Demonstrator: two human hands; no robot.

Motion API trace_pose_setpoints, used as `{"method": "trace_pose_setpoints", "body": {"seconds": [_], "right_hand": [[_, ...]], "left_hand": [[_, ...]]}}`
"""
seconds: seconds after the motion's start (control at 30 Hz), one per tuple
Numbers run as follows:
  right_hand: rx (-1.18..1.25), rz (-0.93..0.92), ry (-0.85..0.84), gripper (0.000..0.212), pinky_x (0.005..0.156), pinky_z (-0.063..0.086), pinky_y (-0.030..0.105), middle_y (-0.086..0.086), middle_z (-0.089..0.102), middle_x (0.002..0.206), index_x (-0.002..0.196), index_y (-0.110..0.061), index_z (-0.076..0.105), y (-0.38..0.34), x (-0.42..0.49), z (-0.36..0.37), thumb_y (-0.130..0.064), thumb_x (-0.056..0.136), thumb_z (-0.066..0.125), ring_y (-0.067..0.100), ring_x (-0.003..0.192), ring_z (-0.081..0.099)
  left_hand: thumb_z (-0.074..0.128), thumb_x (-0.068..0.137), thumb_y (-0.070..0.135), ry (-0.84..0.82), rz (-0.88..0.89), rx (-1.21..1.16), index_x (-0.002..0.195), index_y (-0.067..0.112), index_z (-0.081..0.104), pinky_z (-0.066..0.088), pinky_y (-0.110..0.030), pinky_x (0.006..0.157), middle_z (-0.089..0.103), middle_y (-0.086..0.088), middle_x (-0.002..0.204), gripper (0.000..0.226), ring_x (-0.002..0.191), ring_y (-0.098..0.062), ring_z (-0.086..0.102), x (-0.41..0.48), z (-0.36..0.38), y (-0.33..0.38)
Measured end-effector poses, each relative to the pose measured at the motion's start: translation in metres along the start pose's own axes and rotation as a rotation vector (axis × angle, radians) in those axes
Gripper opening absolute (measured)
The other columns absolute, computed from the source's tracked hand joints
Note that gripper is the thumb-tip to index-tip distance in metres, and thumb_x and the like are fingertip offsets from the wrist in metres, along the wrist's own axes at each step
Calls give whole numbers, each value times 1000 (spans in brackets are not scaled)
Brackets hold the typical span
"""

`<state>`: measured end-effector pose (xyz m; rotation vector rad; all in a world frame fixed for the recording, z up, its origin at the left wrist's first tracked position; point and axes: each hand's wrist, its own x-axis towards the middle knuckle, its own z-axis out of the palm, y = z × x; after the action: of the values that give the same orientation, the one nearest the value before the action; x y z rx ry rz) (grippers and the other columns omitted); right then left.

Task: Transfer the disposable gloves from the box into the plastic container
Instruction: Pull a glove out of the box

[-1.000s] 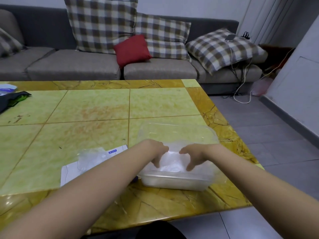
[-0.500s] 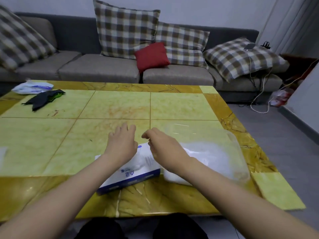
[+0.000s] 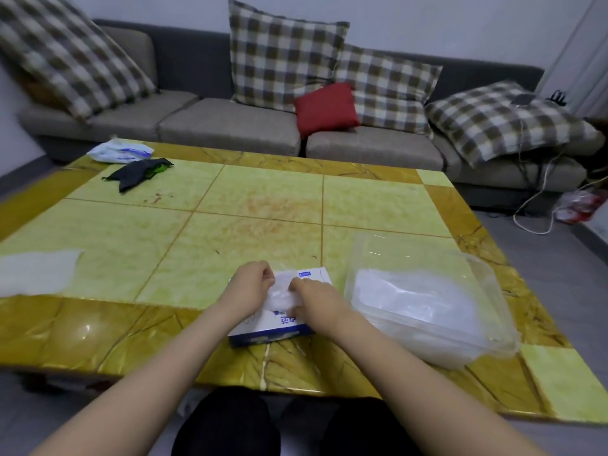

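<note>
A white and blue glove box lies flat near the table's front edge. A clump of thin clear disposable gloves sticks up from its top opening. My left hand and my right hand both sit on the box, fingers curled into that clump from either side. Right of the box stands the clear plastic container, with a pile of crumpled clear gloves inside it.
The yellow tiled table carries a clear plastic sheet at the left edge, a dark cloth and a white and blue packet at the far left. A grey sofa with checked cushions stands behind. White cables lie on the floor at right.
Both hands left the container, moved left over the glove box, and now curl onto the gloves at its opening. The camera view swung left and lifted.
</note>
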<state>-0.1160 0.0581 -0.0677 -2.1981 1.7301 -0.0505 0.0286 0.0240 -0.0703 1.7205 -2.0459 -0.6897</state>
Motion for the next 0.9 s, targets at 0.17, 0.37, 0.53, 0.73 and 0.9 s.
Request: {"method": "trace_pose_setpoints", "body": {"seconds": [0.17, 0.37, 0.53, 0.73, 0.9], "right_hand": [[47, 12, 94, 55, 74, 40, 34, 16, 59, 122, 142, -12, 25, -5, -6, 3, -39, 98, 43, 35, 106, 57], [107, 79, 194, 30, 73, 37, 33, 12, 47, 111, 121, -9, 51, -5, -5, -2, -27, 102, 36, 34, 94, 56], [176, 121, 242, 30, 72, 43, 34, 13, 59, 102, 102, -3, 64, -6, -5, -6, -19, 101, 38, 32, 89, 59], [191, 162, 282, 26, 75, 47, 35, 16, 62, 105, 101, 0, 64, -11, -9, -20, -5, 95, 39, 32, 92, 61], [212, 179, 368, 28, 67, 40, 31, 16, 63, 101, 94, 0, 63, -2, -13, -37, -9, 96, 37, 32, 89, 59]], "left_hand": [[52, 94, 11, 41, 31, -136, 89, 9, 59, 28, -19, 66, 50, -5, 95, 9, 86, -18, 48, 0, 4, 8], [55, 92, 20, 183, 225, -186, 86, 21, 57, 38, -31, 78, 51, 8, 88, 6, 97, -21, 46, -8, 4, 22], [70, 80, 30, -1, 48, -116, 120, 16, 44, 43, -39, 91, 51, 1, 116, 50, 110, -22, 47, -14, 11, 9], [68, 76, 42, -145, -99, 109, 123, 23, 41, 32, -38, 88, 51, 8, 110, 57, 118, -19, 41, -19, 14, 7], [64, 79, 41, -172, -137, 202, 111, 23, 38, 30, -39, 85, 47, 5, 104, 45, 116, -21, 39, -19, 14, 14]]}}
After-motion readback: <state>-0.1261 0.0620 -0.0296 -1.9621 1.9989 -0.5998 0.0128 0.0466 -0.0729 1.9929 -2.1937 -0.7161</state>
